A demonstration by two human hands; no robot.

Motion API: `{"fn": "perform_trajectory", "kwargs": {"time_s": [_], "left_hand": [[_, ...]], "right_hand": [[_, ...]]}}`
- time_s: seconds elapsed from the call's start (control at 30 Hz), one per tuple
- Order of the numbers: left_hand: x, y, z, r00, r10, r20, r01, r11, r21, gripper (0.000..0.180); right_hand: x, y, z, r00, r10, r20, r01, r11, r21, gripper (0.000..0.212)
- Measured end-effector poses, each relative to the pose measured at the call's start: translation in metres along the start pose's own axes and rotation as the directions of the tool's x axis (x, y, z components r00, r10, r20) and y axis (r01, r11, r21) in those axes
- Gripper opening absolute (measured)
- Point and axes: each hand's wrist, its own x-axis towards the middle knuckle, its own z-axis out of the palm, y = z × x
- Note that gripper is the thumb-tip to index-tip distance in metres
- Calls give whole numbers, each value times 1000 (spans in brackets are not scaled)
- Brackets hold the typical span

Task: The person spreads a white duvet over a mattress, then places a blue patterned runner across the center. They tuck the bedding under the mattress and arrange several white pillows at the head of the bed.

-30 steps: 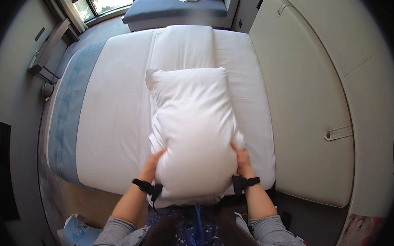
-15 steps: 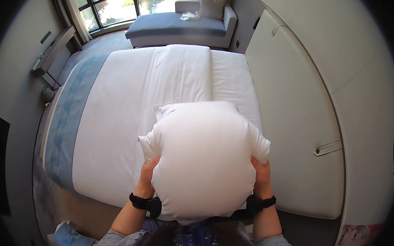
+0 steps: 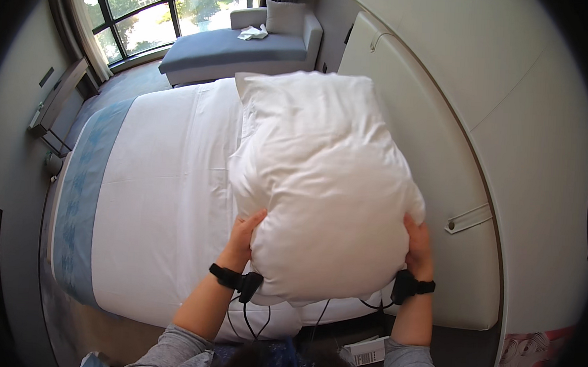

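Note:
A plump white pillow point(image 3: 326, 206) is gripped between my two hands over the head end of the bed. My left hand point(image 3: 245, 234) clasps its left edge, thumb on top and the other fingers partly hidden. On the opposite edge, my right hand point(image 3: 420, 241) holds it the same way, fingers tucked out of sight. The pillow's far end stretches away from me over the white bedding point(image 3: 152, 195). Whether its underside touches the bed is hidden. Black bands with dangling cables circle both my wrists.
A blue runner point(image 3: 81, 197) crosses the bed's foot at left. The tall padded headboard point(image 3: 435, 192) borders the right side. A blue-grey chaise point(image 3: 235, 52) with a cushion point(image 3: 285, 17) and white cloth point(image 3: 253, 32) stands before the window. Below my hands lies a white printed item point(image 3: 366, 351).
The pillow has gone from rounded and upright near me to stretched out away from me. My hands, still gripping its sides, appear farther right and slightly higher; the whole view has shifted.

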Motion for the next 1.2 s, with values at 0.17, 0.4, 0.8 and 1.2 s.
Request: {"fn": "perform_trajectory", "kwargs": {"time_s": [0.17,0.4,0.8,1.2], "left_hand": [[26,-135,-132,832,-381,-402,553,523,649,77],[-45,-231,-174,870,-290,-400,476,281,833,69],[-16,-176,-72,785,-485,-385,614,690,384,80],[10,-219,-105,746,-500,-439,648,696,310,54]], "right_hand": [[41,149,-85,930,325,-174,-366,866,-339,51],[19,283,-142,847,303,-438,-526,352,-774,78],[82,195,-80,948,249,-199,-262,964,-44,32],[70,261,-157,907,89,-412,-238,915,-326,35]]}}
